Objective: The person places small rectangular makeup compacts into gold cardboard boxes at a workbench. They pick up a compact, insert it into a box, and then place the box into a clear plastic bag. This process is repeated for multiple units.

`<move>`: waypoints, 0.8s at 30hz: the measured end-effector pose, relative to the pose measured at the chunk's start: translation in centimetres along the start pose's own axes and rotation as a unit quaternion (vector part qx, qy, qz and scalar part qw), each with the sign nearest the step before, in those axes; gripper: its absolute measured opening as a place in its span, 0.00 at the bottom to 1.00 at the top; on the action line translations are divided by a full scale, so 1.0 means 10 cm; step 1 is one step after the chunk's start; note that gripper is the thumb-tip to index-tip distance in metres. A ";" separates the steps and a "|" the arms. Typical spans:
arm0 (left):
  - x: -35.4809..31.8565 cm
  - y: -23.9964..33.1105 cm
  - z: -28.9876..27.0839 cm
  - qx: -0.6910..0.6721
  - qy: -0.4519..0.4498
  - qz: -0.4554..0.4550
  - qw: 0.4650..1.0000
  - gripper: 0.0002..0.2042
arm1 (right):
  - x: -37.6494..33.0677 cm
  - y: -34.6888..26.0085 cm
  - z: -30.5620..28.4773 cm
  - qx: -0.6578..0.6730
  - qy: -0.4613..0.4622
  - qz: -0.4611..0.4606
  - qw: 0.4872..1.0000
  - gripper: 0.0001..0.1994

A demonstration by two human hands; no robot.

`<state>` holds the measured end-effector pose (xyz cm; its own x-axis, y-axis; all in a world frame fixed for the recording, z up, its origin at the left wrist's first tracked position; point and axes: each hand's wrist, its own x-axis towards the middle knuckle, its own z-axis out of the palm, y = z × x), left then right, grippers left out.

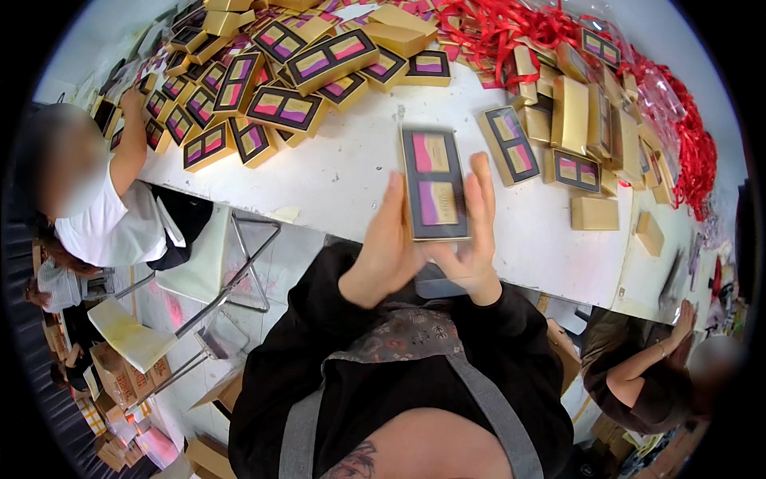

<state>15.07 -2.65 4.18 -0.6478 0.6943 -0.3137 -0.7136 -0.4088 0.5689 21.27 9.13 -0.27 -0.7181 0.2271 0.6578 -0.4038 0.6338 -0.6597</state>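
Note:
Upright between my palms, above the white table, is a gold gift box (435,164) with a dark insert and two windows of pink, purple and gold. My left hand (383,251) presses along its left side, fingers pointing up. On the right side, my right hand (473,239) grips it, with the thumb near the lower edge. Another gold box with two windows (509,144) lies on the table just right of my right hand. A dark flat object with rounded corners (443,283) shows below my hands, partly covered by them.
Many similar boxes are heaped at the far left (287,108). More gold boxes (570,112) pile up at the right, beside tangled red ribbon (511,32). One person (104,215) works at the left, another (646,375) at the right. A folding chair (195,259) stands left.

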 end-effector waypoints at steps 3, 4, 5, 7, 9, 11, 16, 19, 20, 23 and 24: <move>-0.03 -0.18 -0.19 0.110 -0.042 0.033 0.992 0.27 | -0.04 0.30 -0.09 0.112 0.009 -0.022 0.993 0.37; -0.03 -0.30 -0.26 0.208 0.022 0.158 0.965 0.29 | 0.01 0.21 -0.03 0.142 0.062 0.046 0.987 0.36; 0.00 -0.38 -0.29 0.300 0.085 0.281 0.908 0.32 | 0.06 0.10 0.04 0.180 0.121 0.112 0.970 0.35; 0.05 -0.42 -0.26 0.350 0.087 0.472 0.805 0.38 | 0.15 -0.03 0.11 0.233 0.173 0.201 0.935 0.35; 0.03 -0.25 -0.29 0.526 0.025 0.396 0.752 0.37 | 0.15 -0.04 0.13 0.271 0.130 0.237 0.924 0.24; 0.03 -0.06 -0.32 0.568 -0.027 0.304 0.764 0.31 | 0.13 0.01 0.14 0.297 0.120 0.271 0.908 0.20; 0.04 -0.07 -0.49 0.401 -0.070 0.106 0.907 0.23 | -0.05 0.19 0.10 0.140 0.076 0.181 0.971 0.09; 0.05 -0.17 -0.48 0.300 -0.057 0.061 0.950 0.23 | -0.10 0.10 0.18 0.247 0.151 0.257 0.922 0.06; 0.06 -0.19 -0.50 0.356 -0.057 0.107 0.927 0.23 | -0.09 0.07 0.17 0.283 0.148 0.296 0.900 0.05; 0.09 -0.19 -0.56 0.507 -0.051 0.230 0.829 0.24 | 0.04 0.05 0.05 0.336 0.079 0.411 0.844 0.06; 0.07 -0.17 -0.56 0.510 -0.055 0.238 0.825 0.24 | 0.06 0.03 0.03 0.324 0.057 0.404 0.853 0.06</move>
<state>14.36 -4.77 -1.26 -0.7210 0.6722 0.1682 0.2456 0.0209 0.9691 20.51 9.29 -0.18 -0.8655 0.4908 -0.1001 -0.0589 -0.2983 -0.9527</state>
